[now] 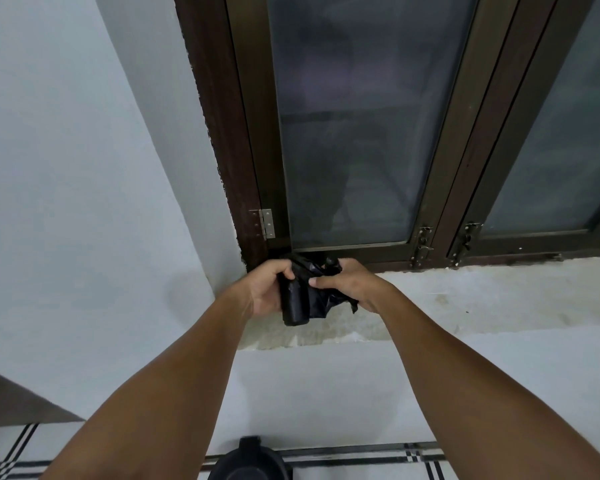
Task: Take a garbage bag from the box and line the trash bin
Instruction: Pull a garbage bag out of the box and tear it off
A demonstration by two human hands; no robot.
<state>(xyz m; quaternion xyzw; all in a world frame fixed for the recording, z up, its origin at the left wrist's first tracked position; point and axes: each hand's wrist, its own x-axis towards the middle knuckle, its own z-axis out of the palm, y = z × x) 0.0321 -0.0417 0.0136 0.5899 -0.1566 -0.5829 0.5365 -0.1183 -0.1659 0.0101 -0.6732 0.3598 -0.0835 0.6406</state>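
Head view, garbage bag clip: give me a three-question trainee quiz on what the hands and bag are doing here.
1. True or false: both hands grip black plastic.
2. Which hand holds the rolled part? A) left B) right
3. Where does the dark bin appear?

Key:
1. True: the left hand and the right hand both grip the garbage bag roll, above the windowsill.
2. A; the right hand pulls at loose plastic.
3. At the bottom edge, the trash bin on the floor.
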